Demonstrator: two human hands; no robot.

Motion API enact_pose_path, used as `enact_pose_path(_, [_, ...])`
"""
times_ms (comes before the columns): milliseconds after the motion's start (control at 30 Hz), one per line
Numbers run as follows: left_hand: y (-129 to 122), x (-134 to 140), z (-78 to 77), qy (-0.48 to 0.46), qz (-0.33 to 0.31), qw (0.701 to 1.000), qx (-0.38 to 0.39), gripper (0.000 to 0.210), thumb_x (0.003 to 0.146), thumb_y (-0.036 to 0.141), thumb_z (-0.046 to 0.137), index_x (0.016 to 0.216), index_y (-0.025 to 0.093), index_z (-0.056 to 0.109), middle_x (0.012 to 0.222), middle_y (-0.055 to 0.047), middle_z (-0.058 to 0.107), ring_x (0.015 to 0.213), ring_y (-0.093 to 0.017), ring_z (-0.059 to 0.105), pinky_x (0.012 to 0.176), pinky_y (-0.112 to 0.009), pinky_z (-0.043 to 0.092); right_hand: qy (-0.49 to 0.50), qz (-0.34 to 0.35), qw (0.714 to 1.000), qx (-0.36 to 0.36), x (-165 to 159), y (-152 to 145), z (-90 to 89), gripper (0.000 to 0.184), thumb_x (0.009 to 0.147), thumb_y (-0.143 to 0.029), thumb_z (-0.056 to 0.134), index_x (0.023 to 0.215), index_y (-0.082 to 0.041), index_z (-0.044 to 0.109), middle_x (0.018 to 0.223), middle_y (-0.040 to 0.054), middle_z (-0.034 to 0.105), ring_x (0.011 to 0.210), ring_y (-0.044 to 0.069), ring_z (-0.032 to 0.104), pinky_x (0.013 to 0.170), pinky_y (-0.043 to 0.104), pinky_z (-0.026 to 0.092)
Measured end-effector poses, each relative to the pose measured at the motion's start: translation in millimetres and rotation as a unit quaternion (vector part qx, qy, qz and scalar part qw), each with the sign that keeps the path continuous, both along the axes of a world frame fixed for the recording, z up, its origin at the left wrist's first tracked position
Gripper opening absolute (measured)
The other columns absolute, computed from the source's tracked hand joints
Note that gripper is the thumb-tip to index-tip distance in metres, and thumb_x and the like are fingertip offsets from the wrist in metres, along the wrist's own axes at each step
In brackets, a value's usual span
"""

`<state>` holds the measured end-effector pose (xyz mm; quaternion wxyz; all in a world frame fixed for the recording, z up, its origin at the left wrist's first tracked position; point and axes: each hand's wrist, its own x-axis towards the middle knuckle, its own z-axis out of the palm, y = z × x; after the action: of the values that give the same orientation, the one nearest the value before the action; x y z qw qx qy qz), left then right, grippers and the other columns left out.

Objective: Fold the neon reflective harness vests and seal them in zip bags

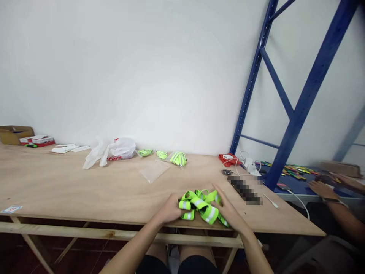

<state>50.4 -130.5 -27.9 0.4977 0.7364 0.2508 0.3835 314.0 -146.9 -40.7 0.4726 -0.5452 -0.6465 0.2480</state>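
A loose, looped heap of neon yellow-green reflective straps (202, 205) with silver bands lies near the table's front edge, between my two hands. My left hand (170, 209) is closed on the heap's left side, its fingertips partly hidden by the loops. On the right side, my right hand (228, 212) rests against the straps with its fingers stretched out and apart. Farther back lie a clear, flat plastic bag (154, 171) and bagged bundles of the same straps, the largest bundle (178, 158) on the right.
A white plastic bag (122, 147), white papers (65, 148) and a cardboard box (15, 135) stand along the wall. To the right are cables, a red cloth (228, 160), a pixelated dark object (245, 190) and a blue rack post (302, 102). Another person's hand (321, 189) works beyond it.
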Motion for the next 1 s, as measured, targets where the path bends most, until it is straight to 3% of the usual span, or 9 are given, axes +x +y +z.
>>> enact_pose_path(100, [-4.0, 3.7, 4.0, -0.009, -0.014, 1.0, -0.014, 0.025, 0.067, 0.023, 0.075, 0.09, 0.013, 0.075, 0.079, 0.0, 0.067, 0.072, -0.015, 0.054, 0.07, -0.025, 0.044, 0.064, 0.122, 0.987, -0.08, -12.2, 0.0, -8.3, 0.071, 0.077, -0.064, 0.069, 0.138, -0.028, 0.06, 0.147, 0.0115, 0.054, 0.144, 0.031, 0.039, 0.121, 0.052, 0.023])
enact_pose_path(267, [0.7, 11.5, 2.8, -0.047, -0.004, 0.999, -0.02, 0.023, 0.067, 0.019, 0.071, 0.089, 0.015, 0.075, 0.079, -0.001, 0.068, 0.073, -0.017, 0.057, 0.072, -0.027, 0.046, 0.141, 0.231, 0.959, -0.081, -35.2, -9.2, -2.6, 0.082, 0.074, -0.079, 0.062, 0.139, -0.029, 0.059, 0.15, 0.0119, 0.05, 0.144, 0.032, 0.039, 0.12, 0.049, 0.025])
enact_pose_path(367, [1.5, 16.7, 4.7, -0.077, 0.019, 0.997, 0.016, 0.04, 0.067, 0.012, 0.064, 0.106, 0.016, 0.073, 0.094, -0.005, 0.071, 0.084, -0.02, 0.062, 0.08, -0.03, 0.049, 0.147, 0.225, 0.961, -0.059, -61.3, -11.8, 2.9, 0.092, 0.063, -0.066, 0.08, 0.142, -0.028, 0.054, 0.143, 0.0127, 0.057, 0.139, 0.035, 0.045, 0.118, 0.052, 0.03])
enact_pose_path(500, [-3.6, 11.2, 9.2, -0.072, 0.033, 0.997, 0.026, 0.063, 0.077, 0.019, 0.062, 0.139, 0.021, 0.055, 0.134, -0.008, 0.061, 0.123, -0.027, 0.054, 0.11, -0.04, 0.038, 0.219, 0.15, 0.963, 0.034, -95.8, -11.9, 3.4, 0.082, 0.069, -0.06, 0.078, 0.14, -0.027, 0.052, 0.127, 0.0109, 0.065, 0.12, 0.033, 0.06, 0.108, 0.05, 0.045])
enact_pose_path(700, [-4.6, -50.0, 19.3, -0.02, -0.078, 0.997, -0.018, 0.077, 0.081, 0.026, 0.058, 0.155, 0.025, 0.036, 0.157, -0.007, 0.042, 0.142, -0.03, 0.039, 0.117, -0.046, 0.032, 0.163, 0.138, 0.976, 0.032, -106.2, -20.2, -0.2, 0.056, 0.077, -0.041, 0.075, 0.128, -0.023, 0.058, 0.119, 0.0087, 0.069, 0.11, 0.028, 0.066, 0.097, 0.042, 0.053])
enact_pose_path(767, [4.3, -78.0, 26.6, 0.03, -0.085, 0.996, 0.009, 0.074, 0.084, 0.029, 0.056, 0.155, 0.03, 0.034, 0.163, -0.004, 0.032, 0.141, -0.03, 0.041, 0.113, -0.047, 0.037, 0.089, 0.159, 0.983, 0.034, -99.1, -12.2, 11.2, 0.054, 0.078, -0.034, 0.074, 0.128, -0.022, 0.059, 0.116, 0.0076, 0.07, 0.107, 0.026, 0.067, 0.096, 0.041, 0.054])
enact_pose_path(867, [32.4, -110.4, 33.2, 0.113, 0.017, 0.992, 0.059, 0.067, 0.091, 0.034, 0.05, 0.156, 0.031, 0.031, 0.163, -0.007, 0.031, 0.138, -0.029, 0.046, 0.109, -0.047, 0.042, -0.03, 0.161, 0.983, 0.08, -77.6, 27.6, 50.9, 0.053, 0.077, -0.033, 0.072, 0.127, -0.021, 0.061, 0.113, 0.0069, 0.071, 0.102, 0.026, 0.067, 0.092, 0.041, 0.055])
enact_pose_path(933, [57.3, -120.8, 31.2, 0.207, 0.118, 0.964, 0.113, 0.069, 0.09, 0.037, 0.051, 0.155, 0.026, 0.032, 0.162, -0.012, 0.033, 0.139, -0.032, 0.045, 0.109, -0.048, 0.042, -0.115, 0.052, 0.979, 0.16, -58.3, 69.0, 83.6, 0.058, 0.08, -0.038, 0.069, 0.134, -0.022, 0.057, 0.128, 0.0111, 0.064, 0.115, 0.029, 0.061, 0.101, 0.046, 0.05])
enact_pose_path(1000, [80.3, -123.6, 24.2, 0.326, 0.187, 0.912, 0.162, 0.072, 0.087, 0.038, 0.053, 0.153, 0.016, 0.035, 0.16, -0.018, 0.034, 0.143, -0.034, 0.038, 0.114, -0.051, 0.035, -0.234, -0.07, 0.952, 0.186, -39.8, 110.5, 106.5, 0.073, 0.077, -0.04, 0.074, 0.143, -0.021, 0.049, 0.154, 0.0178, 0.04, 0.137, 0.037, 0.042, 0.112, 0.054, 0.036])
